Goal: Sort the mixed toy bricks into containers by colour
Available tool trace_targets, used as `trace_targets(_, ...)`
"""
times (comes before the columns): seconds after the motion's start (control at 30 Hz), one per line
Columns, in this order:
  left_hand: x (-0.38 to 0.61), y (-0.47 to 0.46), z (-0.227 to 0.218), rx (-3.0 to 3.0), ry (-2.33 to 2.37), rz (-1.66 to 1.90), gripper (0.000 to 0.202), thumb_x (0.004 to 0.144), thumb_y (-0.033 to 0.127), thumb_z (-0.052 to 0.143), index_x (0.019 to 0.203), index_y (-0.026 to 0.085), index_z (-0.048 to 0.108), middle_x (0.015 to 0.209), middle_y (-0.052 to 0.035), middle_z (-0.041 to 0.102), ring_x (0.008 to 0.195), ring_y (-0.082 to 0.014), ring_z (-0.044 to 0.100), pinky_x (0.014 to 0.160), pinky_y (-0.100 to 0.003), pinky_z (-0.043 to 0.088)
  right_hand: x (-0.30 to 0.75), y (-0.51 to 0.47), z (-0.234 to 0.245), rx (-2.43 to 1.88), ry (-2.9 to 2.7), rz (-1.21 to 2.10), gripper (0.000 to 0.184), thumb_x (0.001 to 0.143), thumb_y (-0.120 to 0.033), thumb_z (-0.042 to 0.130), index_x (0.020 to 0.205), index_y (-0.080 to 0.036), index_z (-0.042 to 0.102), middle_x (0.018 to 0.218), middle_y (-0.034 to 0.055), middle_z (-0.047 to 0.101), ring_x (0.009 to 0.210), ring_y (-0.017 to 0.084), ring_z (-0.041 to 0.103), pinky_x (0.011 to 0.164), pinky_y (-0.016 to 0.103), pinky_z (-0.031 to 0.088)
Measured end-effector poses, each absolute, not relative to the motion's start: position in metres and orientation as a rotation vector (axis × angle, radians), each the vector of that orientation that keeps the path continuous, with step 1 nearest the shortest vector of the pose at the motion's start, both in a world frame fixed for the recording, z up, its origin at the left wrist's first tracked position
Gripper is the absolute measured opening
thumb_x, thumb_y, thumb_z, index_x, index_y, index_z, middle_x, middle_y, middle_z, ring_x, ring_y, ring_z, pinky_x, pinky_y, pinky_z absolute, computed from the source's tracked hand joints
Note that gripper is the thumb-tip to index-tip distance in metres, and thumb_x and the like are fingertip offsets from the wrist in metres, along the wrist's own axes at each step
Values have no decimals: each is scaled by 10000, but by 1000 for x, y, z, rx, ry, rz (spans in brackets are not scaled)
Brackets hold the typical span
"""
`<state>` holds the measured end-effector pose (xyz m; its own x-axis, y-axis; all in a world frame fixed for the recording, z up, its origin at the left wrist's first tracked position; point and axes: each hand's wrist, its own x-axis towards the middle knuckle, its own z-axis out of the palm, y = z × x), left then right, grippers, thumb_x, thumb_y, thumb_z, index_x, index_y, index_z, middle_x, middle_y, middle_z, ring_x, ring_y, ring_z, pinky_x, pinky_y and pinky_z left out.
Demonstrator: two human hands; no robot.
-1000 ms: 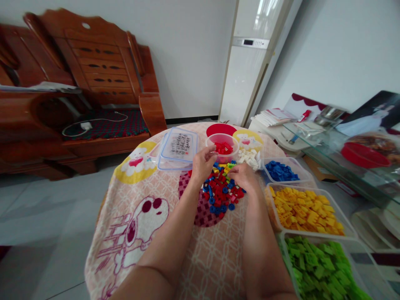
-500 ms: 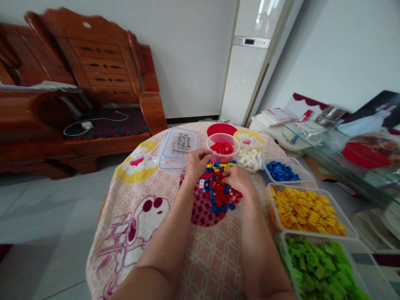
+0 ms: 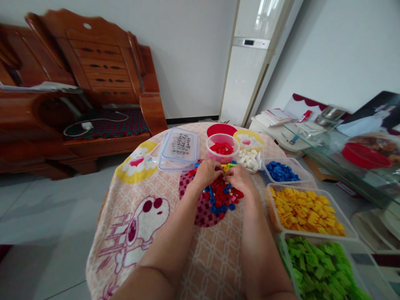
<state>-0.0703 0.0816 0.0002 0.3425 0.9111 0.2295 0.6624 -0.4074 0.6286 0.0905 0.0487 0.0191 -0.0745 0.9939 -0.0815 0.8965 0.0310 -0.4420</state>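
A loose pile of red and blue toy building bricks (image 3: 221, 195), with a few yellow, green and white ones, lies on the tablecloth before me. My left hand (image 3: 208, 173) is over the pile's upper left part, fingers bent together at the bricks. Close beside it my right hand (image 3: 240, 177) reaches into the pile's upper right, its fingertips pinched. Whatever either hand holds is too small or hidden to make out. Just beyond the hands stands a round clear tub (image 3: 212, 156) with red bricks (image 3: 222, 148) inside. White bricks (image 3: 249, 160) are heaped to the tub's right.
Along the right stand clear boxes of blue bricks (image 3: 282, 171), yellow bricks (image 3: 308, 210) and green bricks (image 3: 321, 266). Clear lids (image 3: 180, 145) with blue rims lie at the back left. A red round lid (image 3: 221, 130) is behind the tub. A glass table (image 3: 331, 166) stands at right.
My left hand has moved from beside the tub down and right onto the pile, close to my right hand. Some red and blue bricks now show left of it. My right hand has barely moved.
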Motion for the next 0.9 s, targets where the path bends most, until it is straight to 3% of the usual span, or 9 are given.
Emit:
trace_targets(0.33, -73, 81, 4, 2066, 1204, 837, 145, 777, 239, 711, 854, 186, 823, 725, -16, 773, 701, -170, 706, 707, -253, 533, 91, 49, 22, -1882, -1996, 375, 202, 846, -228, 609, 842, -186, 806, 812, 74, 777, 803, 196, 685, 650, 268, 387)
trace_targets(0.53, -72, 82, -2, 1756, 1064, 877, 196, 722, 195, 725, 899, 153, 797, 684, -18, 755, 601, -159, 698, 608, -247, 553, 95, 51, 19, -1752, -1880, 442, 207, 849, -233, 589, 753, -195, 768, 652, 28, 717, 667, 164, 651, 599, 242, 393)
trace_targets(0.67, -70, 86, -3, 1595, 1071, 1097, 203, 703, 270, 760, 856, 136, 774, 691, -37, 750, 610, -158, 694, 593, -246, 550, 105, 50, 18, -1711, -1775, 527, 305, 903, -276, 515, 750, -188, 764, 559, 18, 665, 590, 161, 634, 583, 241, 422)
trace_targets(0.9, -68, 95, -8, 1109, 1074, 1545, 381, 707, 324, 756, 1020, 110, 724, 880, -76, 779, 772, -182, 743, 749, -300, 603, 125, 42, 27, -2039, -1757, 507, 268, 869, -250, 547, 713, -207, 760, 578, 40, 684, 657, 188, 678, 611, 256, 447)
